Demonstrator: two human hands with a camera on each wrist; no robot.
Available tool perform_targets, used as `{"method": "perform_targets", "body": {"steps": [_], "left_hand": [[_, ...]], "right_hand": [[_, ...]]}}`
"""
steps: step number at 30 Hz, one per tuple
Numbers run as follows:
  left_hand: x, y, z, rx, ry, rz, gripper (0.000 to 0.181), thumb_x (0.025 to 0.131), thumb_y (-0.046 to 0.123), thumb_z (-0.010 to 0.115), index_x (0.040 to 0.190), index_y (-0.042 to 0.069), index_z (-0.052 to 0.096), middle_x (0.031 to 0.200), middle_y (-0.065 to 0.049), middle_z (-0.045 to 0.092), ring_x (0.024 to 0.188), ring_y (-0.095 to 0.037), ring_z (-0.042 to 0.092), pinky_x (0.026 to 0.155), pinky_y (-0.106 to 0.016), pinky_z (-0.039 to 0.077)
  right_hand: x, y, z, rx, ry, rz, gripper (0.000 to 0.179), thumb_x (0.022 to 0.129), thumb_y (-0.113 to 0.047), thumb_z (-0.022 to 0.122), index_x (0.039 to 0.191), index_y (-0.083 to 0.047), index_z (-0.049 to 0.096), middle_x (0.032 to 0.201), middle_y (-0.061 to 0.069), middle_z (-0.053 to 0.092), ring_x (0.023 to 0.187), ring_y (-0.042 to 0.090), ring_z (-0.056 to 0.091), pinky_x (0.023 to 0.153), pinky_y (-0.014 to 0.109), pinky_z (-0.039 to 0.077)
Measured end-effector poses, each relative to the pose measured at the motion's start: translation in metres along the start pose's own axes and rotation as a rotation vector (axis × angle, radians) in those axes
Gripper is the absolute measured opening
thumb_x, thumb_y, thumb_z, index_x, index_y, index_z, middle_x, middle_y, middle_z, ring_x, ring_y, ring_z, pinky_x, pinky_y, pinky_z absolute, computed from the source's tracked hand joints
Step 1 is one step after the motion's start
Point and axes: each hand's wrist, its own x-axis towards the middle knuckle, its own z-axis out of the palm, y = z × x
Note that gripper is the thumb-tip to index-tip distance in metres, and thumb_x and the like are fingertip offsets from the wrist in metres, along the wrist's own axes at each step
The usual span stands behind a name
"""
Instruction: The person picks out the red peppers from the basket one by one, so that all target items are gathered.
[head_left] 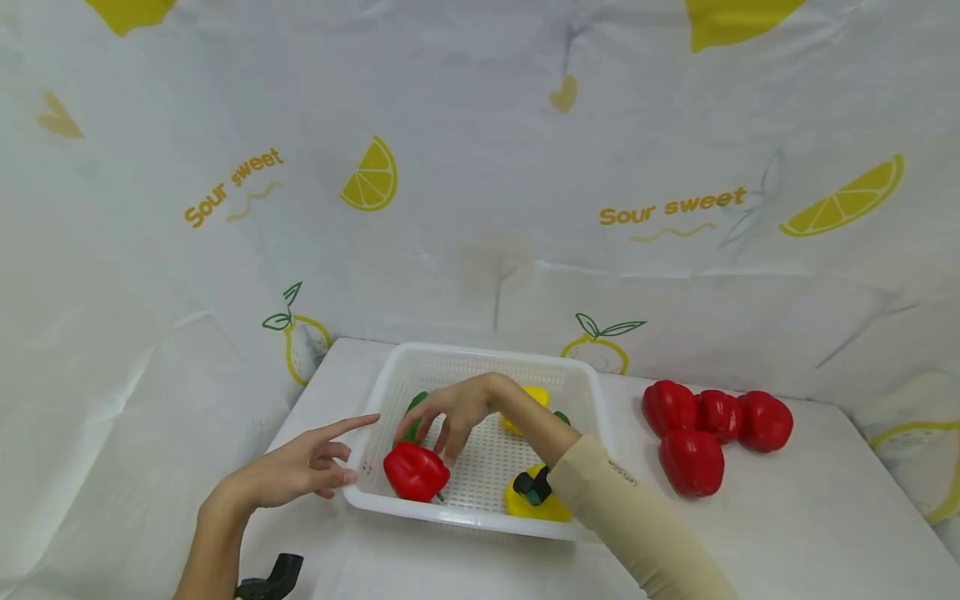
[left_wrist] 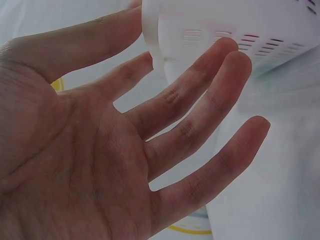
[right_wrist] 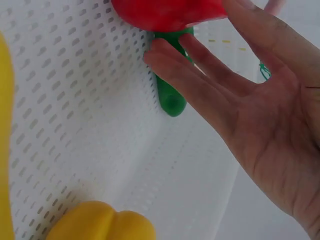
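Note:
Inside a white perforated plastic basket (head_left: 465, 518), a red bell pepper (head_left: 415, 473) lies at the near left corner. My right hand (head_left: 459, 410) reaches over the basket with its fingers loosely bent beside the pepper. In the right wrist view the thumb is close to the red pepper (right_wrist: 165, 12); whether it touches is unclear. Behind those fingers is a long green vegetable (right_wrist: 171, 97), partly hidden. My left hand (head_left: 288, 473) is at the basket's left rim, fingers spread and relaxed, holding nothing. The left wrist view shows its fingers before the slotted basket wall (left_wrist: 200, 15).
A yellow bell pepper (head_left: 536, 395) sits at the basket's far side, and another yellow one (head_left: 517, 505) lies near right, partly under the right wrist camera (head_left: 534, 487). Several red bell peppers (head_left: 692, 462) are grouped on the white table right of the basket. A lemon-print cloth (head_left: 480, 167) hangs behind.

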Motion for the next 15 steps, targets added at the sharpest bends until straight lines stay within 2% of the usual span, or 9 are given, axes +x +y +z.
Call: {"method": "perform_targets", "body": {"steps": [6, 12, 15], "left_hand": [[0.0016, -0.0005, -0.0003, -0.006, -0.009, 0.002, 0.079, 0.105, 0.023, 0.070, 0.172, 0.020, 0.030, 0.132, -0.021, 0.068, 0.108, -0.027, 0.074, 0.091, -0.052, 0.064], [0.0008, 0.0000, 0.0005, 0.000, 0.001, -0.010, 0.079, 0.105, 0.024, 0.071, 0.172, 0.019, 0.030, 0.136, -0.023, 0.065, 0.109, -0.028, 0.073, 0.092, -0.053, 0.064], [0.0006, 0.0002, 0.0007, 0.000, 0.001, -0.011, 0.079, 0.105, 0.024, 0.071, 0.172, 0.019, 0.030, 0.135, -0.024, 0.065, 0.110, -0.028, 0.073, 0.092, -0.053, 0.064]], "right_hand": [[0.0028, 0.0016, 0.0051, 0.011, -0.022, 0.065, 0.089, 0.088, 0.002, 0.083, 0.164, -0.027, 0.047, 0.154, 0.008, 0.055, 0.126, 0.017, 0.063, 0.097, 0.035, 0.066], [0.0073, 0.0033, 0.0084, -0.002, -0.073, 0.052, 0.098, 0.088, 0.004, 0.082, 0.167, -0.037, 0.040, 0.154, 0.001, 0.052, 0.132, 0.012, 0.052, 0.096, 0.032, 0.065], [0.0087, 0.0050, 0.0092, -0.042, -0.082, 0.025, 0.099, 0.088, 0.003, 0.082, 0.167, -0.037, 0.039, 0.155, -0.001, 0.051, 0.135, 0.010, 0.048, 0.095, 0.030, 0.065]]}}
